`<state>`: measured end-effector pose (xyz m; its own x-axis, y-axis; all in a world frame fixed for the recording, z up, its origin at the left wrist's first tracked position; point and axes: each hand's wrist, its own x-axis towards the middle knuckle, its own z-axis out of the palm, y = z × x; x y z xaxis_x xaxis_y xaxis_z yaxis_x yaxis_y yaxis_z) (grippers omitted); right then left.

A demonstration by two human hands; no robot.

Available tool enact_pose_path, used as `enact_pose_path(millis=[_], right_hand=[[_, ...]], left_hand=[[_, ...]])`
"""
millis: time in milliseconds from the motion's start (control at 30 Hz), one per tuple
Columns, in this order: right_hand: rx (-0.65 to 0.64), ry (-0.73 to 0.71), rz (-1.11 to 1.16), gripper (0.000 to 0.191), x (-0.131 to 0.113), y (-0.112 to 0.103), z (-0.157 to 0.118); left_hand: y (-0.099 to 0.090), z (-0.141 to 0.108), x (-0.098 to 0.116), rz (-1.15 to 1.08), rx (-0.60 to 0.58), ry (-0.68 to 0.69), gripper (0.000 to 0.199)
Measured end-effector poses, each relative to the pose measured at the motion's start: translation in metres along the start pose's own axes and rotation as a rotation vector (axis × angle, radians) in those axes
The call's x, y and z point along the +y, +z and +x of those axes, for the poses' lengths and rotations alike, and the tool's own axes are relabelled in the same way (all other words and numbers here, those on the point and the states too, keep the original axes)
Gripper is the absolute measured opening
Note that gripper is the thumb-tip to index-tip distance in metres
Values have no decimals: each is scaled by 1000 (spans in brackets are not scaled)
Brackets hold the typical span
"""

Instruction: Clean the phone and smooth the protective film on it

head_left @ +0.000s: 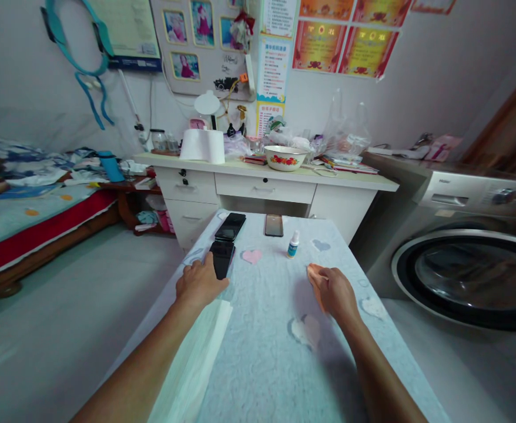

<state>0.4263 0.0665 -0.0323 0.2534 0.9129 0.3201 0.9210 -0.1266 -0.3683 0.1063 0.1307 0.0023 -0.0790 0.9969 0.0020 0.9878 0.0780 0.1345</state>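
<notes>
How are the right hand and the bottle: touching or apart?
Apart: in the head view, tablecloth shows between the bottle and the orange cloth in the right hand.

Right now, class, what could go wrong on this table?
The left hand might nudge the dark phone it touches towards the nearby left edge of the table. If the right hand sweeps the orange cloth forward, it could knock over the small bottle standing just beyond.

Glossy smooth phones [223,257], matt cloth [315,278], smooth plastic bottle [292,245], matt fabric-covered surface [262,305], shiny bowl [285,158], metallic-looking washing machine [461,234]
</notes>
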Motion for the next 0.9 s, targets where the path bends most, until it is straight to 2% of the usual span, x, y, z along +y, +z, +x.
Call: enact_pose_path(millis=[100,267,400,500,600,767,900], right_hand=[[21,-24,-49,28,10,8,-2],[57,-78,-95,19,13,21,-11],[77,-98,-142,20,16,27,-13],[76,-78,-85,18,19,27,-12],[91,-46,37,20,19,25,-9],[179,22,423,33,9,16,-9],[48,155,949,34,-7,6,-12]], left_hand=[[2,3,0,-18,8,-26,70],[5,6,2,-44,30,-67,80],[1,3,7,-40,79,-54,78],[-4,-5,16,-44,111,-25,74],[-6,-19,31,-119,109,37,80],[6,-48,69,-387,-73,192,84],[29,-62,94,-574,-176,214,79]])
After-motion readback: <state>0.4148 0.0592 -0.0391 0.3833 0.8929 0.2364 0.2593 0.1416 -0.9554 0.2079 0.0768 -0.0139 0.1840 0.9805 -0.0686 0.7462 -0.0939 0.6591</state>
